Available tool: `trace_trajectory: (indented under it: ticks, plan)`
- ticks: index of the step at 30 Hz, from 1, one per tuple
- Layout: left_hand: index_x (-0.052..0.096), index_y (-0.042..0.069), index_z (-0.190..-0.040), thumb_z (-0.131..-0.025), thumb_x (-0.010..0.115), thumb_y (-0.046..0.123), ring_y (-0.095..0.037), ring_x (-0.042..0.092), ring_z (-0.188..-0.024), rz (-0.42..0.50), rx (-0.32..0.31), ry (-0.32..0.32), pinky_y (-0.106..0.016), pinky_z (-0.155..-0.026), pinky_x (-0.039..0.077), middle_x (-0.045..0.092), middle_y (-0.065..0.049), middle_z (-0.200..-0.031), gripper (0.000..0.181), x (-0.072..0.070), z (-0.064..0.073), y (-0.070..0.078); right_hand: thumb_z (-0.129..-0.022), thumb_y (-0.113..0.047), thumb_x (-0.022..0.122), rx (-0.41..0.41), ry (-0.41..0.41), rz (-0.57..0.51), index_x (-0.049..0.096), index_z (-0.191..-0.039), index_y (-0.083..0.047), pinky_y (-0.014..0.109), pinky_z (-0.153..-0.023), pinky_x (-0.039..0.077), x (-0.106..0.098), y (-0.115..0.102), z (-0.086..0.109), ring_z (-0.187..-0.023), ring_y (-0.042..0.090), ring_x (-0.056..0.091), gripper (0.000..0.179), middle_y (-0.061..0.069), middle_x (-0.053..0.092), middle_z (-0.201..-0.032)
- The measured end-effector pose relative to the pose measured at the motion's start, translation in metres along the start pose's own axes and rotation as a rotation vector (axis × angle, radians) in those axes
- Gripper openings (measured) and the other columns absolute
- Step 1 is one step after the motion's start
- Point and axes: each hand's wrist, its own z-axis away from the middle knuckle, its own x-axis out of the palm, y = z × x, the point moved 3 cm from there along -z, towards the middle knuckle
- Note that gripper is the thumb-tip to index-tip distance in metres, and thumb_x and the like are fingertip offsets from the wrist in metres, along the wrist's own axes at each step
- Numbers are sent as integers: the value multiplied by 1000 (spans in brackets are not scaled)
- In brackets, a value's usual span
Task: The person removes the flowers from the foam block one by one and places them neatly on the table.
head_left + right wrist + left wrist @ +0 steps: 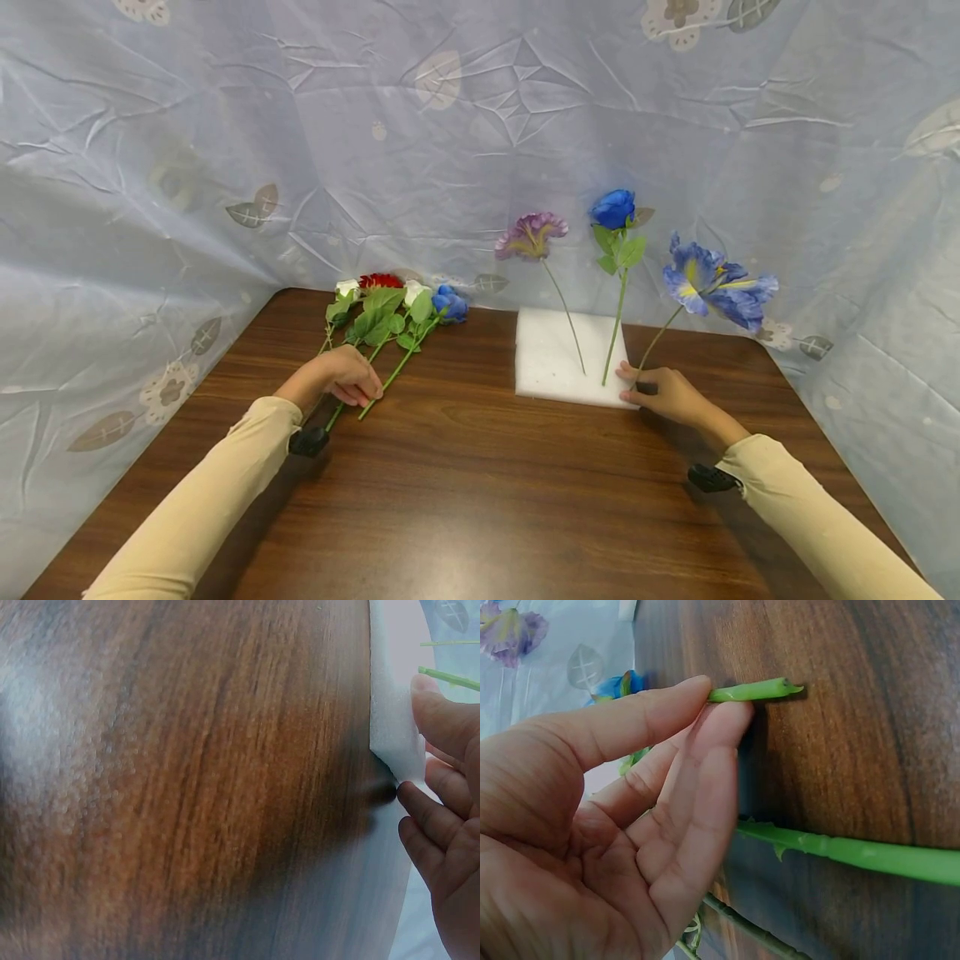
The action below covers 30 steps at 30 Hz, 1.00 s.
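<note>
My left hand (347, 375) pinches the lower part of a green stem (757, 690) between thumb and fingertip, its cut end sticking out past them. That stem leads back to a lying blue rose (450, 304). Under and beside this hand are other stems (855, 851). On the right, my right hand (667, 393) grips the right edge of a white foam block (547, 354), thumb and fingers at its corner. From the block rise a purple flower (531, 237) and an upright blue rose (613, 208). A blue-violet iris (716, 283) leans right, its stem base hidden by the right hand.
White roses (416, 291) and a red flower (380, 282) lie with green leaves at the back left of the brown wooden table (465, 483). A patterned pale curtain (420, 167) hangs close behind the table and along both sides.
</note>
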Motion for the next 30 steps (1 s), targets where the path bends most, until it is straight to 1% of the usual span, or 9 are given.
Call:
trace_trajectory:
  ticks: [6, 11, 18, 22, 30]
  plan:
    - [77, 0, -104, -91, 71, 6, -10, 71, -70, -36, 2, -18, -30, -71, 62, 78, -2, -82, 15, -1, 0, 0, -91, -21, 78, -9, 9, -10, 67, -130, 0, 58, -102, 49, 0, -2, 1, -127, 43, 58, 45, 20, 60, -138]
    - [75, 1, -103, -92, 72, 8, -11, 71, -72, -60, 33, -44, -31, -72, 62, 78, -1, -85, 14, -3, 0, -1, -92, -21, 77, 2, -4, -30, 66, -131, 1, 59, -104, 47, -1, -2, 0, -129, 44, 56, 46, 21, 58, -140]
    - [71, 1, -112, -92, 75, 12, -11, 71, -73, -51, 81, -61, -32, -73, 63, 74, 0, -82, 23, -3, -3, -6, -93, -21, 76, 5, -13, -21, 65, -132, 1, 59, -104, 48, -2, -1, 0, -130, 44, 56, 46, 21, 57, -140]
    - [69, 1, -115, -92, 75, 14, -12, 71, -75, -45, 115, -69, -32, -74, 63, 73, -1, -84, 27, -4, -4, -9, -93, -23, 76, 1, -7, -16, 66, -132, 1, 59, -103, 48, -1, -1, 0, -129, 44, 56, 46, 21, 58, -140]
    - [66, -1, -120, -92, 75, 12, -14, 72, -75, -19, 145, -51, -33, -72, 63, 73, -1, -82, 32, -6, -5, -11, -93, -22, 77, -22, 8, -12, 67, -130, 1, 60, -101, 49, 0, -2, 1, -127, 45, 58, 45, 23, 60, -137]
